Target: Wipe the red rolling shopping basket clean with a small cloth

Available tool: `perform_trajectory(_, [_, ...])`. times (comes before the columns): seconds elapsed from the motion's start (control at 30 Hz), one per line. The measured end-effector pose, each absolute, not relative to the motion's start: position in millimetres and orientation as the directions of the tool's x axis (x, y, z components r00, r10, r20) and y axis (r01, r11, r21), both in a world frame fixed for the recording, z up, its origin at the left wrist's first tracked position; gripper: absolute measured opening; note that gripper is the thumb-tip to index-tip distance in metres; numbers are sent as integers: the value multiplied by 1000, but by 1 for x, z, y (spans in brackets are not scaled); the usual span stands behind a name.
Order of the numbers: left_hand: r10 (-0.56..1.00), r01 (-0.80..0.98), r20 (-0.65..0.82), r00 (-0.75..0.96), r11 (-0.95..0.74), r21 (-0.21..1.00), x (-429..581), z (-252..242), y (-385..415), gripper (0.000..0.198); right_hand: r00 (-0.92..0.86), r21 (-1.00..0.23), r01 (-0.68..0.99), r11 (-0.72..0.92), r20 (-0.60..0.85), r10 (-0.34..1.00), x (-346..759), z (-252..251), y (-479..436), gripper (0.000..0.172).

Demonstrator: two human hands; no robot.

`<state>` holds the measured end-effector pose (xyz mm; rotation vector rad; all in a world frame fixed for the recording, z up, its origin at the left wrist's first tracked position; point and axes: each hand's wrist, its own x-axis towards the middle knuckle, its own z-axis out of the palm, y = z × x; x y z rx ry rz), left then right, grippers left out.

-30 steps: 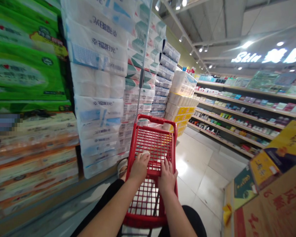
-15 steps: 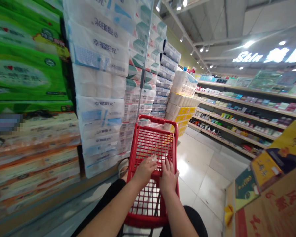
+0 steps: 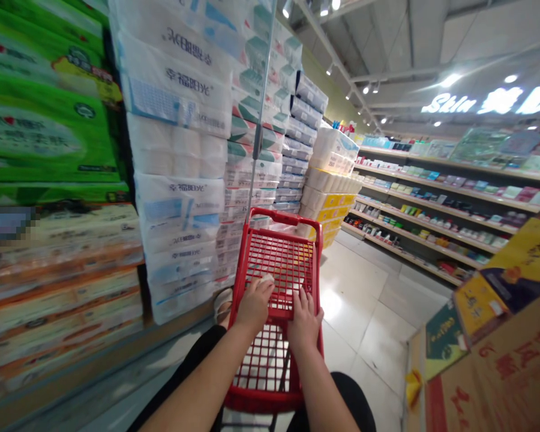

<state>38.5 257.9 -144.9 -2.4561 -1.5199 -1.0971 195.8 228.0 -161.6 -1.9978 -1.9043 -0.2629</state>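
Observation:
A red plastic shopping cart (image 3: 292, 231) stands in front of me in a store aisle. Both hands rest on its near handle bar. My left hand (image 3: 253, 304) is closed over the bar and also pinches a small white thing I cannot make out. My right hand (image 3: 304, 320) grips the bar beside it, fingers curled over the mesh edge. The cart's basket looks bare through the red grid.
Tall stacks of white and green toilet-paper packs (image 3: 180, 150) line the left side, close to the cart. Cardboard boxes (image 3: 499, 354) stand at the right front. Shelves of small goods (image 3: 436, 210) run along the right. Pale floor tiles (image 3: 364, 300) stretch ahead.
The cart and both hands shifted slightly right half a second ago and are back left now. The grip on the bar is unchanged.

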Motion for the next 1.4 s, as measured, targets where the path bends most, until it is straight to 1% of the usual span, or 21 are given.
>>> perform_trajectory(0.07, [707,734,591,390,-626,265,39,-147,258,45,73,-130,991,-24,381,922,196,-162,228,68])
perform_trajectory(0.13, [679,709,601,422,-661,248,38,-148,259,46,75,-128,991,-27,382,921,196,-163,229,67])
perform_trajectory(0.23, [739,806,629,243,-514,293,37,-148,261,51,73,-136,990,-23,379,923,196,-163,229,70])
perform_trajectory(0.3, [749,827,627,214,-480,292,38,-148,261,51,74,-141,990,-22,376,924,196,-162,229,71])
perform_trajectory(0.4, [684,743,604,409,-634,214,40,-147,258,47,78,-145,989,-24,379,922,196,-163,229,69])
perform_trajectory(0.43, [666,723,601,442,-661,200,40,-147,258,45,77,-144,989,-24,380,922,197,-163,229,68])
perform_trajectory(0.47, [671,732,605,428,-650,205,39,-147,258,45,77,-141,990,-24,380,922,197,-163,228,68])
perform_trajectory(0.5, [697,765,616,367,-603,225,38,-146,258,46,74,-138,990,-23,378,923,197,-162,228,68])
perform_trajectory(0.57, [752,845,633,184,-450,289,36,-145,260,49,70,-129,991,-23,369,927,196,-161,228,70])
perform_trajectory(0.6, [763,864,634,126,-398,307,35,-145,261,50,70,-126,992,-26,363,929,196,-161,228,70])
perform_trajectory(0.63, [764,868,633,125,-394,304,35,-145,261,50,72,-122,992,-30,356,932,196,-160,228,70])
perform_trajectory(0.77, [687,760,608,397,-618,201,38,-147,259,45,84,-115,992,-45,368,926,196,-160,229,66])
perform_trajectory(0.83, [701,777,615,361,-591,218,39,-147,258,45,82,-125,991,-36,380,921,196,-161,229,67])
perform_trajectory(0.93, [755,852,628,188,-444,279,38,-146,258,49,83,-151,988,-27,375,923,196,-162,229,69])
perform_trajectory(0.97, [752,848,628,199,-453,274,39,-147,258,50,84,-156,987,-27,373,924,196,-162,229,70])
perform_trajectory(1.07, [667,739,620,413,-643,200,43,-149,258,46,85,-153,988,-28,378,922,197,-162,230,67])
perform_trajectory(1.13, [615,675,615,493,-717,176,44,-151,258,44,81,-144,989,-26,385,919,198,-163,230,65])
perform_trajectory(1.2, [649,722,634,420,-662,199,43,-150,260,47,77,-137,990,-25,391,917,198,-164,231,66])
perform_trajectory(1.3, [715,836,662,223,-489,247,41,-146,261,51,78,-136,990,-27,387,919,197,-164,232,69])
perform_trajectory(1.33, [720,851,666,194,-462,251,41,-146,261,52,79,-138,990,-28,386,919,197,-164,232,69])
perform_trajectory(1.4, [714,839,659,235,-492,233,42,-146,259,52,79,-141,990,-26,385,919,197,-164,232,69])
